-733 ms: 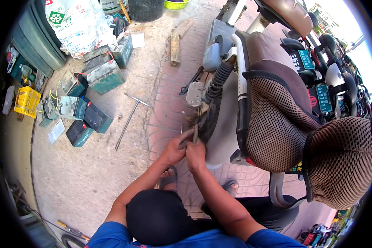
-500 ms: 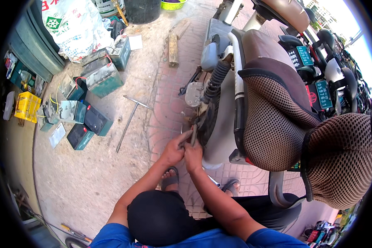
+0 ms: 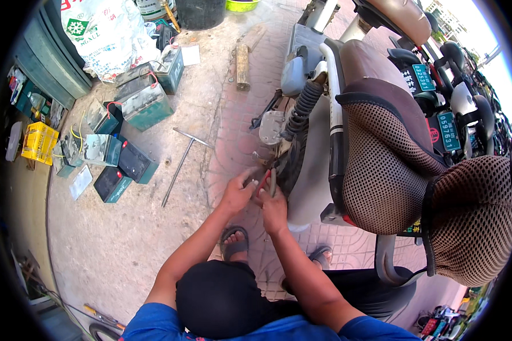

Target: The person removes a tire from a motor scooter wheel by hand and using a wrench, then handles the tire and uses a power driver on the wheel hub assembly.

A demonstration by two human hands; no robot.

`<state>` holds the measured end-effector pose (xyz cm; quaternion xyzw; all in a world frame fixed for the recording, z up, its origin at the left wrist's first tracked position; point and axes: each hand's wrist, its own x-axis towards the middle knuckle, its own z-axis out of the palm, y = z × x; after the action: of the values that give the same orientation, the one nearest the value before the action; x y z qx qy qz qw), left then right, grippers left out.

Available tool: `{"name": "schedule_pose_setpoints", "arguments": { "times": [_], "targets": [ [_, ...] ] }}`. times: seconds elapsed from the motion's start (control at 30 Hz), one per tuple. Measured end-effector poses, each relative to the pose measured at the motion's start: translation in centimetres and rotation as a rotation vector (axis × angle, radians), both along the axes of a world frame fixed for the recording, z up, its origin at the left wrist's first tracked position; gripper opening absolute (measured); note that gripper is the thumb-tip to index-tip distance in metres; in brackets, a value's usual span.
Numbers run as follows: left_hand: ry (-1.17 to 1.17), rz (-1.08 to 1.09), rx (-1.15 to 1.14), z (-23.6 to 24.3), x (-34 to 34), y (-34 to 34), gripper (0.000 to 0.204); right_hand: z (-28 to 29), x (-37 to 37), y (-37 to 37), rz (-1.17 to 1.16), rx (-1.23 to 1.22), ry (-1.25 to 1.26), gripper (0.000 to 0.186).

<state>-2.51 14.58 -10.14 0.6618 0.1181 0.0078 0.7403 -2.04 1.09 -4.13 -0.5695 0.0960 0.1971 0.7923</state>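
Note:
At the rear wheel of the scooter, my right hand is closed around a pair of pliers, with one red handle and one dull, worn-looking handle rising from the grip. The jaws of the tool cannot be made out against the dark parts by the wheel. Just left of it, my left hand has its thumb and fingers apart, close to the pliers, with nothing visible in it. Above both hands are a black coil spring and a grey metal cover.
A T-shaped wrench lies on the concrete to the left. Several batteries stand farther left, near a white sack and a yellow crate. A wooden block lies ahead. The scooter's mesh-covered seat bulges out at right.
My left hand has opened and drawn slightly left, away from my right hand. The pliers' handles now show spread, the red one in sight. The whole view has shifted slightly.

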Motion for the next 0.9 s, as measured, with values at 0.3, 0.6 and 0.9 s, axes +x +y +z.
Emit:
{"name": "schedule_pose_setpoints", "arguments": {
  "times": [0.3,0.6,0.9],
  "targets": [
    [0.221,0.002,-0.29,0.0,-1.5,-1.7,0.044,-0.3,0.5,0.3,0.135,-0.394,-0.137,0.061],
    [0.062,-0.108,-0.086,-0.3,-0.6,-2.1,0.047,-1.8,1.3,0.5,0.014,-0.497,-0.278,0.056],
    [-0.092,-0.01,0.336,-0.1,7.3,2.8,0.048,-3.3,2.7,1.2,-0.049,-0.659,-0.371,0.026]
  ]
}}
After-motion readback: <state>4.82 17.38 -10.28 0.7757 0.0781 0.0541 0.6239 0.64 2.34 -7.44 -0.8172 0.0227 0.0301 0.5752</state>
